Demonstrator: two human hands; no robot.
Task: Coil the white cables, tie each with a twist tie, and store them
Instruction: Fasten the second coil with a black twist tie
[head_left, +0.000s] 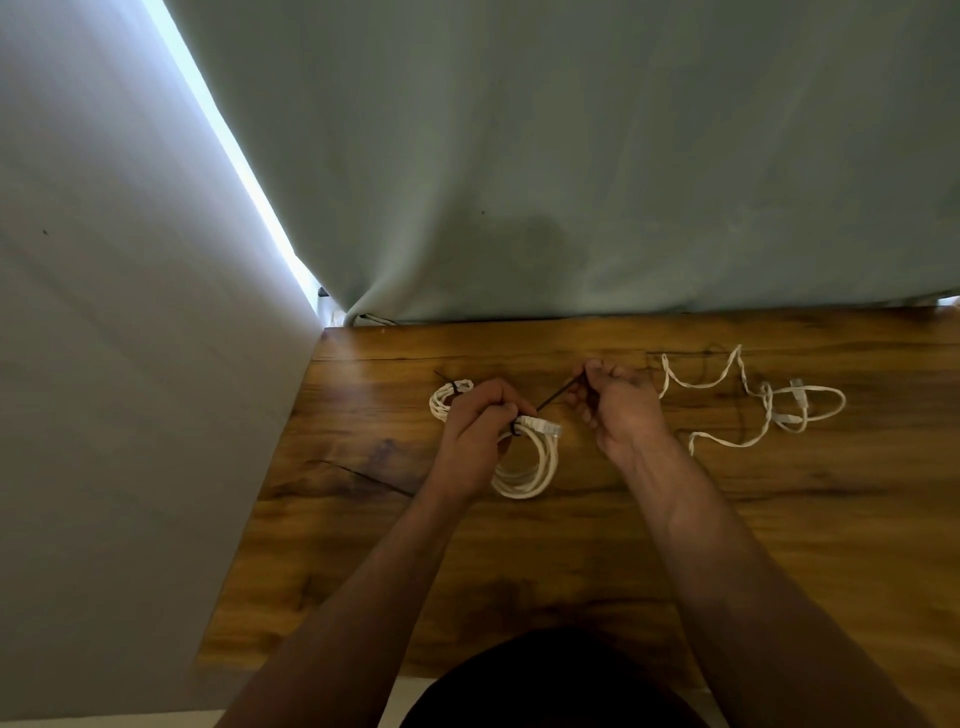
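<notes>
1. Left hand (475, 423) is curled round the top of a white coil (527, 470), gripping the bunched loops near the plug end; the coil hangs down toward the table (363, 519), mid-table right in front of the person, can't tell if the bottom loops touch the wood
2. A black tie (556, 397) goes round the coil right at the left fingers, and its free end sticks up and off to the right
3. Right hand (615, 410) pinches that free end between thumb and fingertips, rest of the fingers curled in
4. Second coil (441, 402) lies on the table just behind the left hand, partly hidden by the knuckles, with a second tie (454, 387) round it
5. Loose cable (768, 402) sprawls on the table right of the right hand, uncoiled, plugs lying near its far loop
6. Grey-green curtain (571, 156) hangs along the table's far edge, plain wall (104, 364) on the left, bright strip of light between them
</notes>
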